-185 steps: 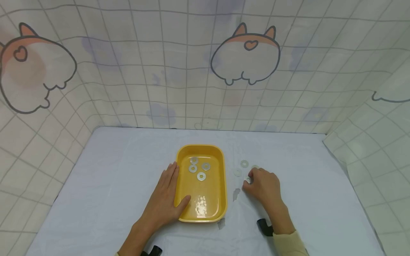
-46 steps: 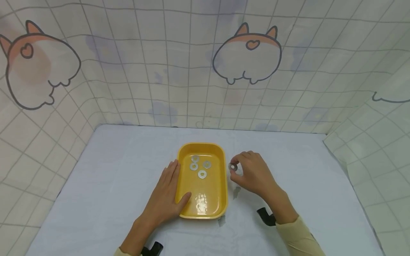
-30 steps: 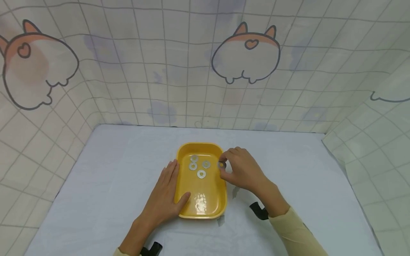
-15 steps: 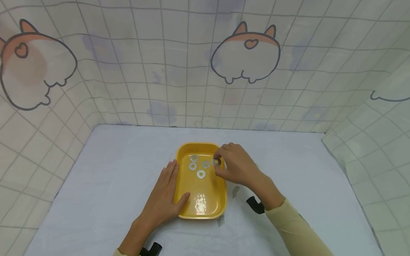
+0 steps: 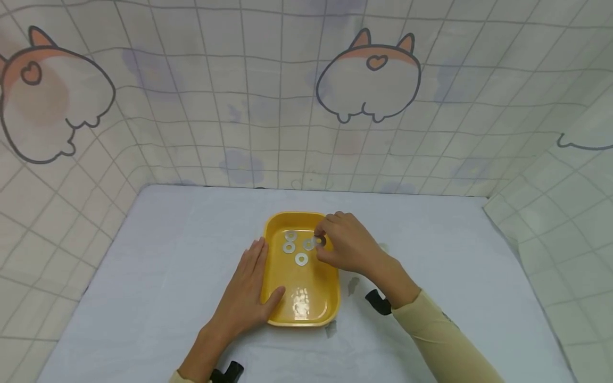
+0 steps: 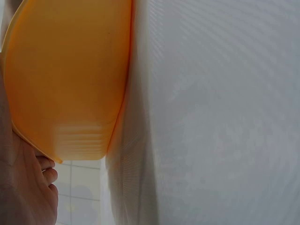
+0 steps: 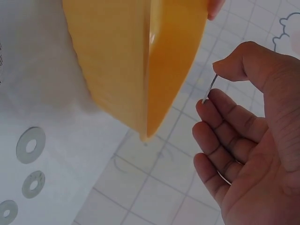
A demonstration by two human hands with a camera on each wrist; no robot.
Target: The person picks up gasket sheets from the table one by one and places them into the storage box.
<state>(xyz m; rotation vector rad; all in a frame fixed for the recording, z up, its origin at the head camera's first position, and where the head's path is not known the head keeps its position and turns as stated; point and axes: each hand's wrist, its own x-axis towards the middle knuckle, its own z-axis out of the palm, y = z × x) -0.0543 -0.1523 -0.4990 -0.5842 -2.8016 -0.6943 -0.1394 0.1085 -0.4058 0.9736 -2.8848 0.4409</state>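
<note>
My left hand lies with straight fingers along the left side of the yellow tray, its thumb over the rim. In the left wrist view, the left palm is against the tray's outer edge. My right hand pinches a silver flat washer between thumb and fingertip, over the tray's right part. The right wrist view shows this held washer edge-on, above the tray's rim. Several washers lie flat on the tray floor, in its far half.
Three loose washers lie on the white cloth right of the tray, mostly hidden behind the right hand in the head view. Grey patches mark the cloth near the tray. A tile-patterned curtain stands around the table's back and sides.
My right hand has taken a washer from the cloth and carried it left, across the tray's right rim to above its inside. The left hand has stayed at the tray's side.
</note>
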